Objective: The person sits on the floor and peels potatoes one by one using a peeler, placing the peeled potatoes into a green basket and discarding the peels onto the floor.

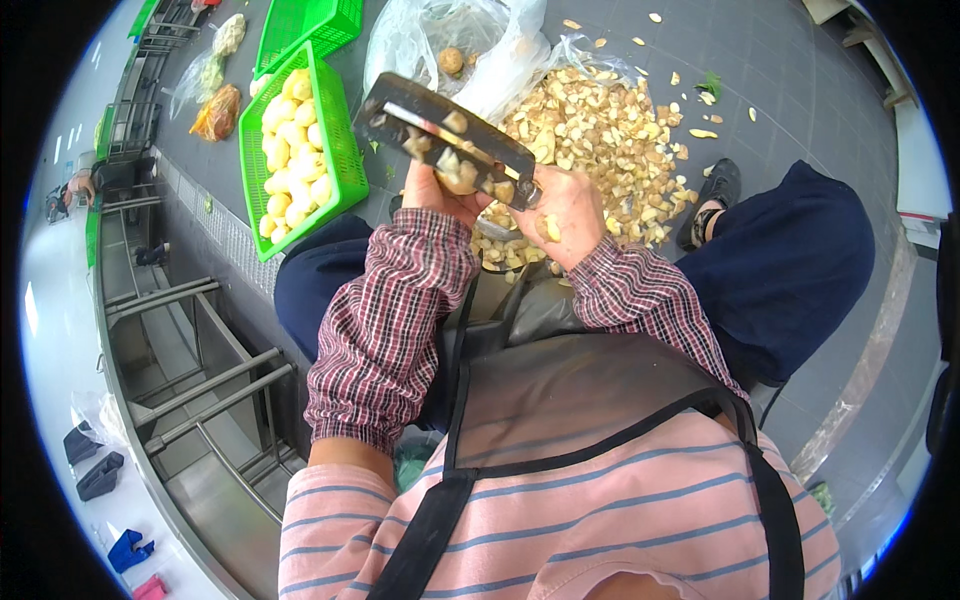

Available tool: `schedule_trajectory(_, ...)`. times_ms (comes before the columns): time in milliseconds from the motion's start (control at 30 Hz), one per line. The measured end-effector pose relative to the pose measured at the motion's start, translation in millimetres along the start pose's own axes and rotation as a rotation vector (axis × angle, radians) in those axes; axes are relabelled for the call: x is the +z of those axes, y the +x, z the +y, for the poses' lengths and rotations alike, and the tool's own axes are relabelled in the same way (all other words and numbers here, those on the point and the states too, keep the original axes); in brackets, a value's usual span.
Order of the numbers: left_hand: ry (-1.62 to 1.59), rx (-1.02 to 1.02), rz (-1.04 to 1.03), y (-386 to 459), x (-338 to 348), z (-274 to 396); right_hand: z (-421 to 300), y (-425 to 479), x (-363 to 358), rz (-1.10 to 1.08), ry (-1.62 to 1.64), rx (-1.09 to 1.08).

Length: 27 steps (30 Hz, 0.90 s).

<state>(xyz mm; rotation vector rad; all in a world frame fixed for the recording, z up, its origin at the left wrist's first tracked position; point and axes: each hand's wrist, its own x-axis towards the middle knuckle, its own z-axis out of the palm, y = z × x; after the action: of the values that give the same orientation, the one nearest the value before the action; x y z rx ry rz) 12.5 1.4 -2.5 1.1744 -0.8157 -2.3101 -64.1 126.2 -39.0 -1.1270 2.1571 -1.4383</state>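
My right hand (566, 206) grips the end of a wide dark cleaver-like blade (401, 97) with a long slot in it; its handle is hidden in my fist. Bits of potato peel cling to the blade, and one piece sticks to the back of my right hand. Under the blade, my left hand (442, 196) holds a partly peeled potato (459, 178), largely covered by the blade. Below both hands and to their right spreads a large heap of potato peelings (600, 127).
A green plastic crate (349, 161) of peeled potatoes (296, 142) stands at left, another green crate (337, 22) behind it. A clear plastic bag (405, 37) holds unpeeled potatoes (450, 60). Bagged produce (217, 112) lies far left. A steel-framed table (210, 300) flanks my left side.
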Motion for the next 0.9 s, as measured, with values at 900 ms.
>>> schedule_trajectory(900, 0.132, -0.034, -0.178, -7, 7, 15, 9, 11, -3, -0.101, 0.184, 0.124)
